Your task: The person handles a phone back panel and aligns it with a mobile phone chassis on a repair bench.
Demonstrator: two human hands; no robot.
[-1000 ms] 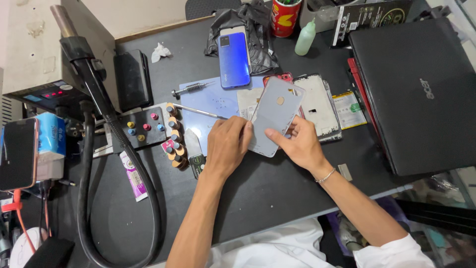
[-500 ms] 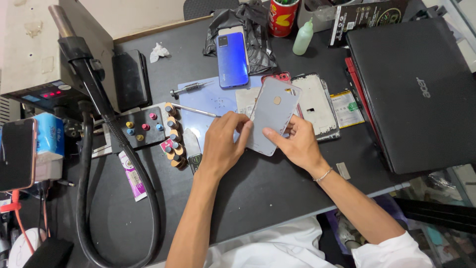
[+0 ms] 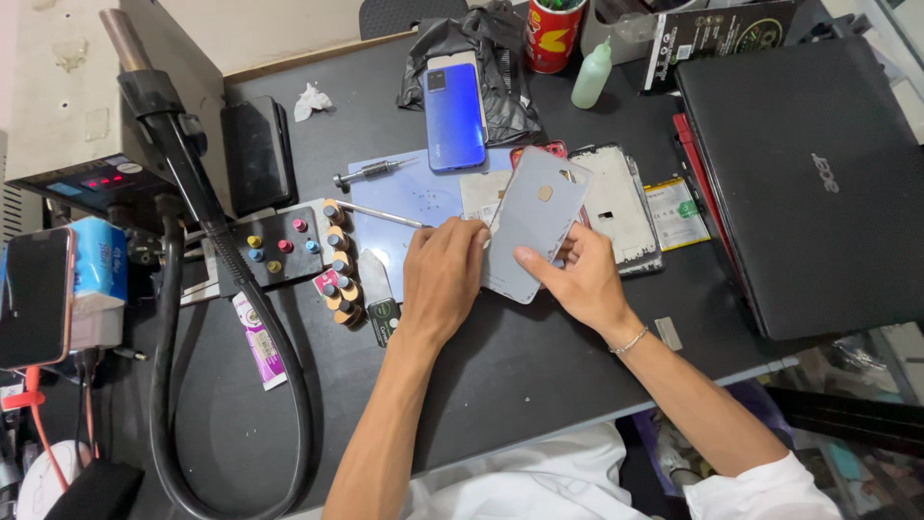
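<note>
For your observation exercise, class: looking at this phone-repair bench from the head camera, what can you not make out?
- Head view: the front face of the grey phone held by the left hand and right hand; it faces away.
- Left fingertips at the phone's edge: hidden by the hand itself.
- The red phone: mostly covered by the grey phone.
- The black laptop: closed, cut off by the right edge.
- The red can: top cut off.

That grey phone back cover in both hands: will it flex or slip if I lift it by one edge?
The grey back cover looks thin and flat, so it probably flexes a little and weighs little. Its smooth matte face may slip; the left hand and right hand grip opposite edges, which seems safer.
</note>
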